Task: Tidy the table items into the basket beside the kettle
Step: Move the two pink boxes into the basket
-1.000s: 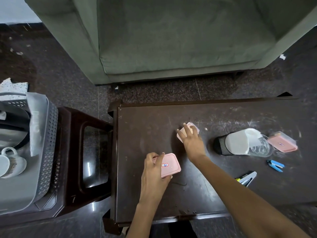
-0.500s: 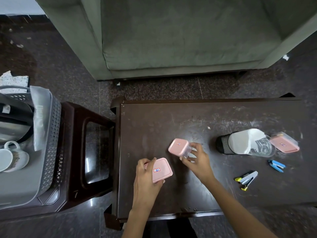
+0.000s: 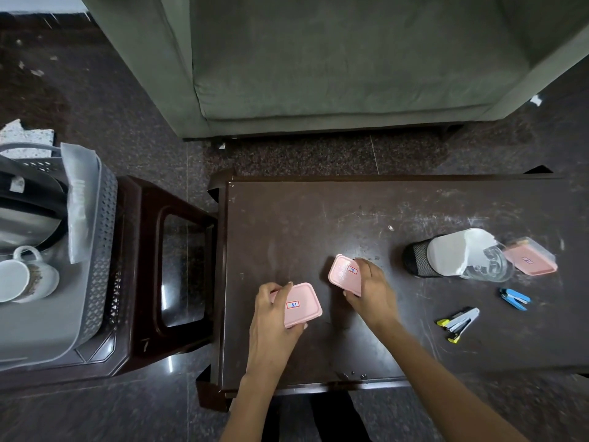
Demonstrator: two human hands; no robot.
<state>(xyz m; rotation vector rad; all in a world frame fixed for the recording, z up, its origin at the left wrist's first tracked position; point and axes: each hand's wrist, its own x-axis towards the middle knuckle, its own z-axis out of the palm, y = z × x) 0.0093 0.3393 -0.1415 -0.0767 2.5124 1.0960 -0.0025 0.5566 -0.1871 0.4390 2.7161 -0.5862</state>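
My left hand (image 3: 271, 317) grips a pink-lidded small box (image 3: 301, 304) above the near left part of the dark table (image 3: 287, 218). Just to its right, my right hand (image 3: 371, 290) holds a second pink-lidded box (image 3: 344, 272), tilted. On the table's right lie a third pink-lidded box (image 3: 530, 260), a white and clear jug (image 3: 465, 256) on its side with a black mesh end, a blue stapler (image 3: 514, 299) and a grey-yellow stapler (image 3: 459, 322). The grey basket (image 3: 98, 256) sits far left on a stool, with a kettle (image 3: 28, 212) and a white mug (image 3: 27, 275) in it.
A dark brown stool (image 3: 178, 269) stands between the basket and the table. A green sofa (image 3: 334, 59) faces the table's far edge. A white sheet (image 3: 78, 199) leans inside the basket's right wall. The floor is dark tile.
My right hand has lifted the second pink box off the table and brought it nearer, toward my left hand. My left hand keeps its box and has shifted slightly left.
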